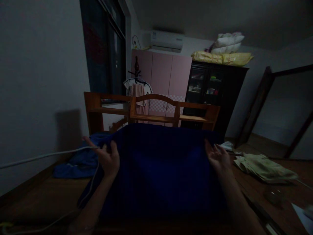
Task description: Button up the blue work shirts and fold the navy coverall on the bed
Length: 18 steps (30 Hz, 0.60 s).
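A large dark blue cloth (166,169) is stretched between my two hands, its top edge raised and its lower part spreading toward me. At its upper left corner, my left hand (109,160) grips the fabric with the index finger sticking out. A white cord (49,155) runs from the left edge to this hand and passes by its fingers; another length hangs along the forearm. My right hand (218,156) pinches the cloth's upper right side, with some fingers raised. Blue folded fabric (75,164) lies beyond my left hand. The dim light hides the cloth's details.
A wooden shelf frame (154,97) stands behind the cloth. Pale green folded fabric (265,168) lies to the right, with a clear glass (274,195) and white paper (303,217) nearer. A wall (41,81) bounds the left. Pink (161,71) and dark cabinets (230,88) stand farther back.
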### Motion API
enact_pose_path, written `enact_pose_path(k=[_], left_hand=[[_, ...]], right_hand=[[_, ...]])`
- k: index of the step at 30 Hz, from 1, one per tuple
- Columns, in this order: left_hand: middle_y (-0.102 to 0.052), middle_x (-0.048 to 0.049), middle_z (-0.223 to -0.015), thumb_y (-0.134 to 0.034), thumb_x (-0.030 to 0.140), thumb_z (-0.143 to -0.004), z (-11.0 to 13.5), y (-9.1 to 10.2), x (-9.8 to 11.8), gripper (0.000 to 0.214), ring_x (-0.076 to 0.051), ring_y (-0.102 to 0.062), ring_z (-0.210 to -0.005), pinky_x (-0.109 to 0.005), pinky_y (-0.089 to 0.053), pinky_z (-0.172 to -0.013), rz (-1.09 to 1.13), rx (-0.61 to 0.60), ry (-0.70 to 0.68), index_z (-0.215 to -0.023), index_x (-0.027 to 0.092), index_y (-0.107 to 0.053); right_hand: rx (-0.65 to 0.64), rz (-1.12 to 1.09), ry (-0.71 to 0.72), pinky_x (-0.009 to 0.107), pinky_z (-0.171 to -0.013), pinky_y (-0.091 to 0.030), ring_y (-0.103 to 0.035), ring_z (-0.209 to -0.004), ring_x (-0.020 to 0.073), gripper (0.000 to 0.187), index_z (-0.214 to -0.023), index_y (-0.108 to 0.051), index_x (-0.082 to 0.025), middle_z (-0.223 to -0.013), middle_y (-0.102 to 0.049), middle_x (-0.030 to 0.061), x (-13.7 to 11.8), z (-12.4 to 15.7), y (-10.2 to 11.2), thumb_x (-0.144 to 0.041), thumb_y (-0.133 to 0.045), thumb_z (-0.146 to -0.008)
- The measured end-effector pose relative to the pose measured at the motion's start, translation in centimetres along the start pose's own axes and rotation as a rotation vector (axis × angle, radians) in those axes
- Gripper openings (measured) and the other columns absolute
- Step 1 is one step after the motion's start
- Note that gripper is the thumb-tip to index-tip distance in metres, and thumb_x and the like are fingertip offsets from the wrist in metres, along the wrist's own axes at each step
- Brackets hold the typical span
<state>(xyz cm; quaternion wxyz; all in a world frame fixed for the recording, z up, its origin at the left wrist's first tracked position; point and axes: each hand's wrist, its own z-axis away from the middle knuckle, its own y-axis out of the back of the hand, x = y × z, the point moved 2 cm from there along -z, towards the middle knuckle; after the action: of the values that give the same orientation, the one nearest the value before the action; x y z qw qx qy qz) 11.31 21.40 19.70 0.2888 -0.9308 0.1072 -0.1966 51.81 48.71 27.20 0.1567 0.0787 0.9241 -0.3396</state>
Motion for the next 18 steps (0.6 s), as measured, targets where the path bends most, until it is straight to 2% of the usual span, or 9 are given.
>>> enact_pose_path(k=[2, 4, 7, 9, 11, 14, 16, 18], left_hand=[[-0.055, -0.0240, -0.121, -0.047, 0.036, -0.090, 0.0, -2.6, -1.8, 0.087, -0.028, -0.060, -0.107, -0.043, -0.046, -0.094, -0.105, -0.088, -0.092, -0.144, 0.003, 0.013], [-0.052, -0.0270, -0.124, -0.048, 0.038, -0.089, 0.9, -4.5, -4.0, 0.083, -0.033, -0.055, -0.114, -0.046, -0.045, -0.094, -0.209, -0.286, -0.247, -0.145, 0.001, 0.001], [-0.036, -0.0200, -0.144, -0.045, 0.040, -0.089, 2.6, -5.5, -7.4, 0.065, -0.032, -0.042, -0.128, -0.047, -0.041, -0.100, -0.262, -0.484, -0.375, -0.144, 0.014, -0.024], [-0.022, -0.0111, -0.152, -0.041, 0.041, -0.090, 3.2, -5.7, -9.7, 0.056, -0.030, -0.030, -0.136, -0.047, -0.035, -0.105, -0.345, -0.608, -0.467, -0.143, 0.023, -0.031], [-0.016, -0.0061, -0.154, -0.037, 0.041, -0.091, 3.3, -5.8, -12.1, 0.052, -0.029, -0.018, -0.140, -0.049, -0.025, -0.109, -0.477, -0.680, -0.512, -0.141, 0.028, -0.035], [-0.026, -0.0092, -0.151, -0.035, 0.043, -0.091, 2.6, -5.8, -15.7, 0.051, -0.030, -0.016, -0.141, -0.053, -0.019, -0.110, -0.633, -0.656, -0.385, -0.138, 0.024, -0.042], [-0.036, -0.0153, -0.146, -0.038, 0.047, -0.089, 1.7, -5.9, -17.3, 0.056, -0.031, -0.027, -0.136, -0.050, -0.025, -0.107, -0.666, -0.638, -0.246, -0.136, 0.018, -0.044], [-0.049, -0.0203, -0.134, -0.042, 0.052, -0.085, 0.5, -6.0, -17.9, 0.066, -0.031, -0.045, -0.124, -0.044, -0.035, -0.102, -0.640, -0.618, -0.077, -0.136, 0.010, -0.042]], right_hand=[[0.019, 0.080, -0.051, 0.036, -0.086, -0.055, -0.058, -0.112, 0.0193, 0.015, -0.092, -0.056, -0.020, -0.116, -0.061, 0.0092, 2.9, -3.2, 0.3, -0.021, -0.044, -0.082], [0.052, 0.137, -0.101, 0.039, -0.088, -0.054, -0.059, -0.109, 0.0196, 0.015, -0.092, -0.056, -0.020, -0.112, -0.064, 0.0085, 5.6, -5.4, 1.9, -0.021, -0.045, -0.082], [0.119, 0.231, -0.186, 0.043, -0.088, -0.053, -0.063, -0.102, 0.0199, 0.012, -0.090, -0.057, -0.021, -0.103, -0.066, 0.0075, 9.0, -7.1, 5.6, -0.021, -0.049, -0.081], [0.151, 0.284, -0.216, 0.044, -0.089, -0.051, -0.063, -0.099, 0.0190, 0.011, -0.089, -0.057, -0.021, -0.100, -0.067, 0.0063, 10.5, -7.5, 7.8, -0.021, -0.050, -0.081], [0.158, 0.321, -0.218, 0.043, -0.091, -0.050, -0.063, -0.099, 0.0173, 0.010, -0.088, -0.057, -0.023, -0.100, -0.066, 0.0045, 11.3, -7.8, 9.3, -0.021, -0.051, -0.080], [0.124, 0.367, -0.199, 0.041, -0.095, -0.048, -0.061, -0.103, 0.0155, 0.009, -0.087, -0.056, -0.024, -0.104, -0.065, 0.0024, 11.4, -8.2, 10.3, -0.022, -0.052, -0.079], [0.088, 0.399, -0.196, 0.042, -0.097, -0.046, -0.059, -0.107, 0.0158, 0.008, -0.086, -0.057, -0.024, -0.107, -0.064, 0.0022, 11.1, -8.5, 10.3, -0.025, -0.054, -0.079], [0.053, 0.428, -0.193, 0.043, -0.100, -0.044, -0.056, -0.111, 0.0164, 0.008, -0.086, -0.057, -0.024, -0.110, -0.063, 0.0023, 10.9, -8.6, 10.1, -0.026, -0.055, -0.079]])
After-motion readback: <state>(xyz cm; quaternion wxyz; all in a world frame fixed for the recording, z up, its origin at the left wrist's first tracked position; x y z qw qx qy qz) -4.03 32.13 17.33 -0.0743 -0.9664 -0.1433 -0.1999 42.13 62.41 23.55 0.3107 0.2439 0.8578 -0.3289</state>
